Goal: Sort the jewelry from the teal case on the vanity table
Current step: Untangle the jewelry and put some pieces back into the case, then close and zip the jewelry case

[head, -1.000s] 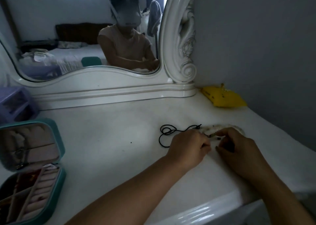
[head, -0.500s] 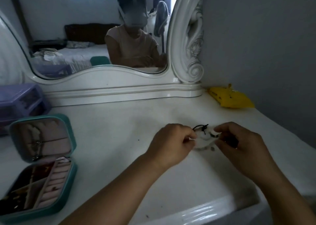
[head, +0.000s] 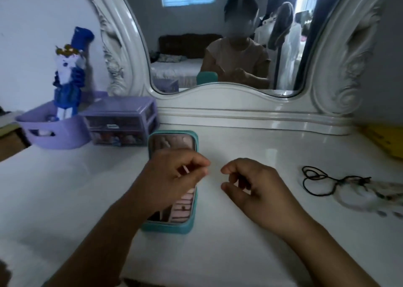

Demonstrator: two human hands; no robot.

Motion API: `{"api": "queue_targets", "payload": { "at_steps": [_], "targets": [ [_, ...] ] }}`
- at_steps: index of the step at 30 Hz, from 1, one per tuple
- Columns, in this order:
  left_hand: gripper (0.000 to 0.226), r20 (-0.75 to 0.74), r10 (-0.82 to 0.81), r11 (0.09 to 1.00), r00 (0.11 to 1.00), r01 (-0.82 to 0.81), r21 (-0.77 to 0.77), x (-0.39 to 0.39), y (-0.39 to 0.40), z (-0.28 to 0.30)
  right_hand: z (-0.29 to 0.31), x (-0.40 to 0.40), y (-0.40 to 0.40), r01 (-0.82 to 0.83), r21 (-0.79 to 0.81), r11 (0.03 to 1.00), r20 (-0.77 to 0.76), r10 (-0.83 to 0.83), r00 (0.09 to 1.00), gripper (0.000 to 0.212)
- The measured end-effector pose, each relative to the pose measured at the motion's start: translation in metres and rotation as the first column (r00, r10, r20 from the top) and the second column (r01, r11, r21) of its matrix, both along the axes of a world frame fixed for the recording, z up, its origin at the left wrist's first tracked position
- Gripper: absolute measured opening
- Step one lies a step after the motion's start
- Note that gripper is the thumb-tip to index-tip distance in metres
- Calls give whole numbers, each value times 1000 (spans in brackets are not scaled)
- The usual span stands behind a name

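Observation:
The teal case [head: 166, 226] lies open in the middle of the white vanity table [head: 250, 147], its lid standing up and pink compartments showing inside. My left hand [head: 172, 177] hovers over the case with curled fingers, thumb tip against the forefinger. A pale sliver shows between the fingers, and I cannot tell whether it is pinched. My right hand [head: 246, 185] hangs just right of the case, loosely curled and holding nothing. A black cord necklace [head: 316, 177] and pale beaded bracelets [head: 370, 196] lie on the table at the far right, apart from both hands.
A purple drawer box [head: 122, 123] and a purple basket [head: 54, 131] holding a blue and white figure [head: 69, 68] stand at the back left. The ornate white mirror [head: 229, 103] runs along the back. A yellow packet [head: 386, 140] lies at the right edge.
Both hands have let go of the cord and beads, which now lie on the table. The view and both hands have swung left to the teal case.

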State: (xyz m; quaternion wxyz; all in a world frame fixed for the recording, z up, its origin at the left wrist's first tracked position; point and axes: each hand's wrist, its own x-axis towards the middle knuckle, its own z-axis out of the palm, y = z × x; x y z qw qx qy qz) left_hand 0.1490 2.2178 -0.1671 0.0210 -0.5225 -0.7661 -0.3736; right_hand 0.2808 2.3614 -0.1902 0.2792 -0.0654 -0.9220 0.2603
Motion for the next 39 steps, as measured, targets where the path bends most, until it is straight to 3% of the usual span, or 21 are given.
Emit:
{"api": "queue_targets", "payload": {
  "at_steps": [6,11,17,20,25,30,36,39],
  "targets": [
    [24,22,229,963,973,-230,139,-59,-49,-8,2,-44,-22,43,-70,997,5,-43,999,22],
    [17,253,316,926,914,-355,126,-85,-51,-33,-3,-60,-27,162,-148,976,52,-156,986,37],
    [31,524,17,970,851,-141,199,-84,-34,-44,1,-69,-32,123,-336,934,97,-96,991,63],
    [34,691,-12,953,723,-200,226,-89,-29,-45,3,-63,-37,4,-345,939,58,18,998,57],
    [43,727,-153,929,669,-153,336,-74,-54,-53,-3,-53,-45,-18,-328,945,-17,13,1000,58],
    [35,647,-201,952,736,-11,307,-66,-80,-64,-20,-41,-54,-98,-214,972,-43,91,995,46],
    [54,744,-303,953,596,193,234,-65,-92,-67,-31,-29,-55,-117,-192,974,95,137,986,46],
    [63,672,-219,972,707,221,83,-60,-90,-62,-33,-30,-55,-155,-300,941,150,207,967,57]
  ]
}}
